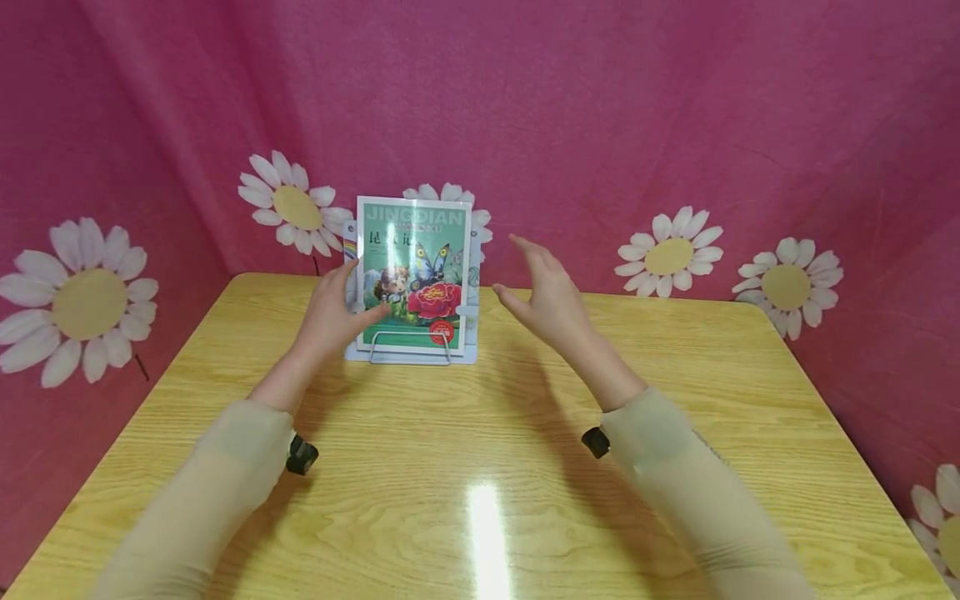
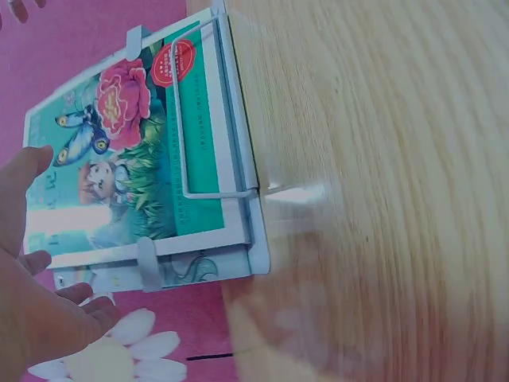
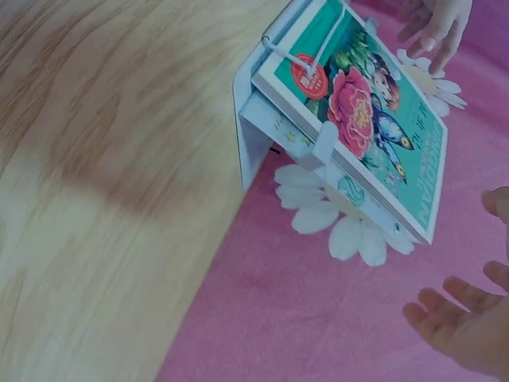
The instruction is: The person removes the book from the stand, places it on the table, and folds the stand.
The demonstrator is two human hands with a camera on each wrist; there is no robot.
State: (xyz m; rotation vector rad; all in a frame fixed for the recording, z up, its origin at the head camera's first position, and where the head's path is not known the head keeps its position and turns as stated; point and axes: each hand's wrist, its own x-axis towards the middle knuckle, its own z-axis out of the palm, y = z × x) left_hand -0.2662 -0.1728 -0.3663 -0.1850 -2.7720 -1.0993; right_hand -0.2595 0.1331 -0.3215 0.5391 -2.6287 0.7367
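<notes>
Pink flowered cloth [image 1: 570, 125] fills the upper frame, and a wooden table [image 1: 420, 433] spreads below it. Left of the frame's centre I see a pale stand [image 1: 472, 333] on the table, with a green picture book [image 1: 412, 275] leaning upright on it behind a wire loop [image 2: 219, 195]. The left hand [image 1: 327, 304] is at the book's left edge, thumb and fingers wide; whether it touches, I can't tell. The right hand [image 1: 553, 300] hangs just right of centre, near the book, thumb and fingers also wide.

The book [image 1: 412, 271] is green, the curtain [image 1: 570, 125] daisy-patterned pink, the table [image 1: 420, 433] yellow wood-grain.
</notes>
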